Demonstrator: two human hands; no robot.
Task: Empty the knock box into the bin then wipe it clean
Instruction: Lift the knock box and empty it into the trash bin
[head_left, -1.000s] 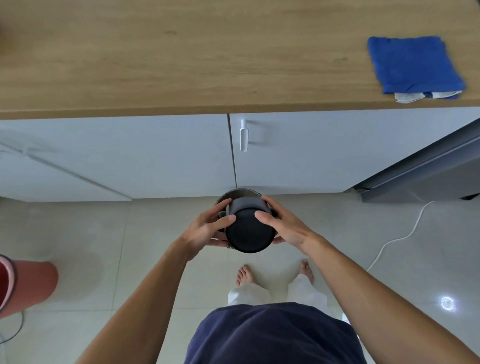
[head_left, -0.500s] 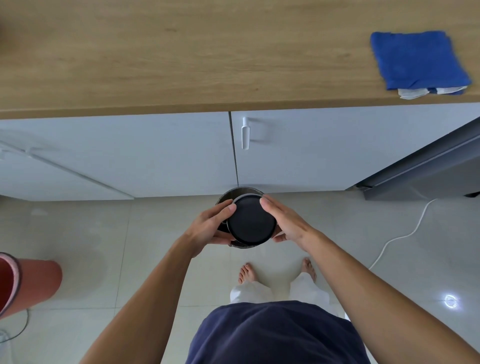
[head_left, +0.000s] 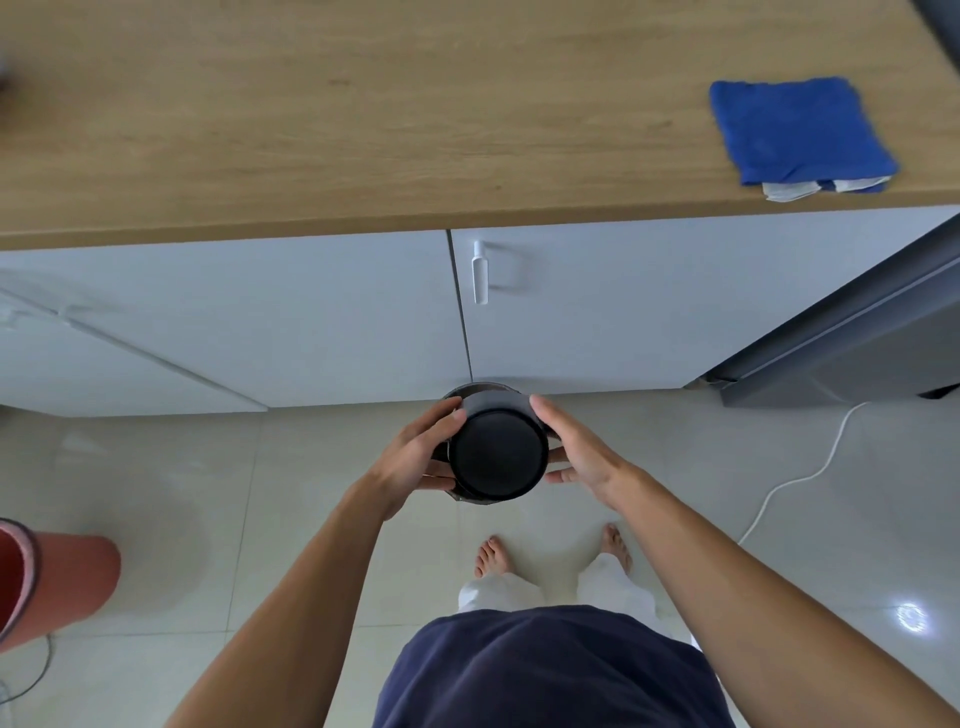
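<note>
I hold the black round knock box upside down in front of me, its flat base facing the camera. My left hand grips its left side. On its right side lies my right hand, with the thumb on top and the fingers underneath. Just below the box, a round metal-rimmed container shows only as a thin rim; the rest is hidden. A folded blue cloth lies on the wooden counter at the far right.
White cabinet doors with a handle stand under the counter. A red bucket lies at the left edge on the tiled floor. A white cable runs across the floor at right, below a grey appliance. My bare feet are below the box.
The knock box has tipped further over, so its base now faces the camera squarely. Both hands have stayed on its sides.
</note>
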